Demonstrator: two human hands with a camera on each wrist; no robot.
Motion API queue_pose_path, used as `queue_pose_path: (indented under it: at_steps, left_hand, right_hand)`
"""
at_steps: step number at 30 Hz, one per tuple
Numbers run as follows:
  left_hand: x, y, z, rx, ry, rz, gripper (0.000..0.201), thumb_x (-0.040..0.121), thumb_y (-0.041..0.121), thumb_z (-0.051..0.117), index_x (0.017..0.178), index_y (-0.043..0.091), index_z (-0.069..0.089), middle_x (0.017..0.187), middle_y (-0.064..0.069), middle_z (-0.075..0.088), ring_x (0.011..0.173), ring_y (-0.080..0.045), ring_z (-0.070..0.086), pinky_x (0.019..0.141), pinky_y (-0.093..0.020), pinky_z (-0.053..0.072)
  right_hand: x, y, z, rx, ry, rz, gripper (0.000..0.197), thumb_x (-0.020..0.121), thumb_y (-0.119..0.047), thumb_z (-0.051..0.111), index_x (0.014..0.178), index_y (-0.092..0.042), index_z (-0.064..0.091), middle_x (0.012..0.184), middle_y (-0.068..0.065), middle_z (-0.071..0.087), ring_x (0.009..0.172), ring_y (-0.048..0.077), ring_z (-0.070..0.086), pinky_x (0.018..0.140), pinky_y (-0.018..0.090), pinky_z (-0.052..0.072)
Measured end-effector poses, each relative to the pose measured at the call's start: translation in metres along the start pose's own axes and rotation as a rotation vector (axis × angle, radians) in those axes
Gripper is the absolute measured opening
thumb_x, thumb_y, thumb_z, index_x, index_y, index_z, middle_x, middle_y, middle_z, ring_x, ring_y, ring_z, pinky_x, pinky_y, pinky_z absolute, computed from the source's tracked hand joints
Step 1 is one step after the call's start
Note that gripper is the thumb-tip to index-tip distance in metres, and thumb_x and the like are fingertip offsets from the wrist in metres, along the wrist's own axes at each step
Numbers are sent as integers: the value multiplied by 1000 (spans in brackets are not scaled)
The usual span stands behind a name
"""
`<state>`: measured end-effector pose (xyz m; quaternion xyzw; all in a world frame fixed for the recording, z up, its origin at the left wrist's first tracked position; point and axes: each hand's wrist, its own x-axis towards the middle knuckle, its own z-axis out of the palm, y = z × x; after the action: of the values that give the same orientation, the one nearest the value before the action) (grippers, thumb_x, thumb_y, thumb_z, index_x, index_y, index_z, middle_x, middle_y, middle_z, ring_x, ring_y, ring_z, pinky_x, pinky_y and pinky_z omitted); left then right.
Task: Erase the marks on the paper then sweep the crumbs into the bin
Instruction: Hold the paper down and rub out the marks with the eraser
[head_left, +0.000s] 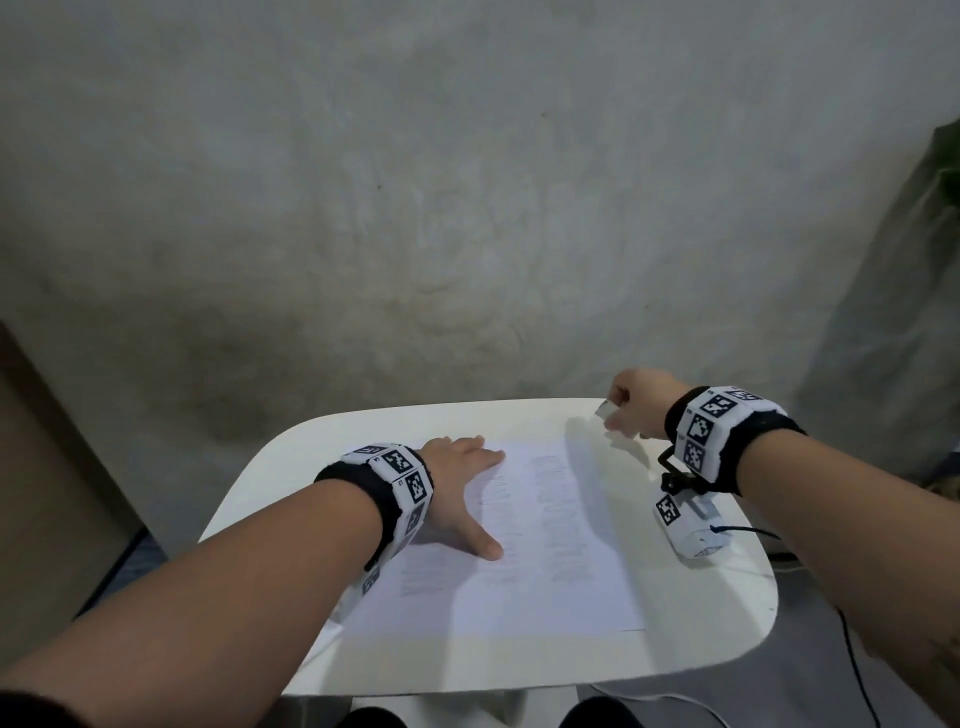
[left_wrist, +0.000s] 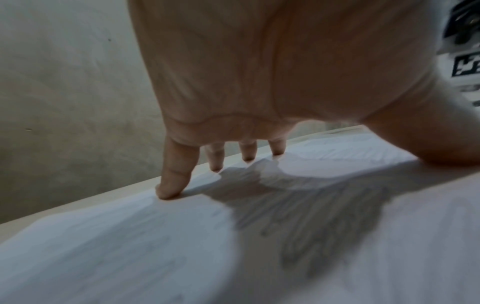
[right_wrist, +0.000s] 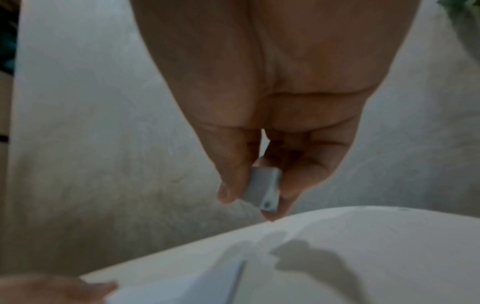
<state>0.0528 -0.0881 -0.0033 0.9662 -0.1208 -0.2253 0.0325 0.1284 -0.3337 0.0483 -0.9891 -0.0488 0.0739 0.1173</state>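
A white sheet of paper with faint pencil marks lies on the small white table. My left hand presses flat on the sheet's left part, fingers spread and straight; in the left wrist view its fingertips touch the paper. My right hand hovers above the table's far right corner, off the sheet. It pinches a small grey-white eraser between thumb and fingers; the eraser shows clearly in the right wrist view. No crumbs or bin are visible.
A rough grey wall rises behind the table. A brown panel stands at the left, and green fabric hangs at the far right. A black cable trails off the table's right edge. My knees sit under the near edge.
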Motion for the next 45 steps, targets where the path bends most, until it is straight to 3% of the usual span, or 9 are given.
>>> queue_pose_path:
  at_steps: [4,10,18,24,29,31,35,38,45]
  left_hand:
    - [2,2,-1,8,-4,3,125,61,75,74,155,41,-1,164,12,-11,151,-21,-8,121,-51,9]
    - [1,8,-4,43,-25,-10,128,59,76,73,155,39,-3,164,10,-10,151,-22,-4,120,-51,11]
    - [1,30,-21,78,-20,81,121,66,72,74,156,31,3,165,1,-3,151,-22,2,120,-49,15]
    - [4,28,-15,124,-56,66,126,70,74,69,155,29,-13,164,3,-16,151,-26,-9,120,-51,9]
    - [10,26,-16,128,-106,52,131,67,76,69,154,31,-18,163,5,-21,150,-25,-15,119,-53,6]
    - [12,24,-15,109,-115,45,132,65,77,70,153,33,-18,162,7,-23,150,-24,-17,118,-55,5]
    - [8,27,-17,112,-102,62,129,69,74,70,154,30,-17,163,5,-20,150,-26,-16,119,-54,7]
    - [7,27,-17,112,-113,49,129,69,74,69,154,32,-18,162,6,-22,150,-26,-17,118,-55,6]
    - [6,28,-18,123,-118,44,129,69,74,68,154,30,-18,162,4,-22,150,-28,-16,118,-54,6]
  right_hand:
    - [-14,-18,7,66,-30,-153,7,92,-27,57,94,-20,59,71,-1,62,64,14,55,57,24,38]
    - [-8,-40,37,-267,-132,-145,24,94,-24,46,115,-13,50,114,5,62,98,27,60,82,29,44]
    - [2,-55,37,-473,-149,-122,19,87,-17,56,101,-8,65,103,7,69,82,25,57,69,26,46]
    - [17,-69,57,-629,-238,-175,40,68,-21,77,104,-12,63,102,-5,60,94,27,66,80,36,56]
    - [22,-64,55,-486,-135,-130,32,86,-21,62,116,-9,60,106,4,64,102,29,64,84,36,51]
    - [24,-63,53,-518,-107,-125,26,86,-22,63,110,-12,61,110,6,64,102,29,63,83,34,51]
    - [22,-79,56,-533,-221,-179,17,82,-18,67,72,-13,54,69,-3,56,72,23,58,56,23,46]
    - [30,-80,57,-593,-213,-146,20,73,-20,74,87,-11,62,83,0,66,71,22,62,68,28,56]
    - [35,-79,59,-606,-202,-140,17,76,-24,70,74,-19,54,88,0,68,74,25,61,69,30,55]
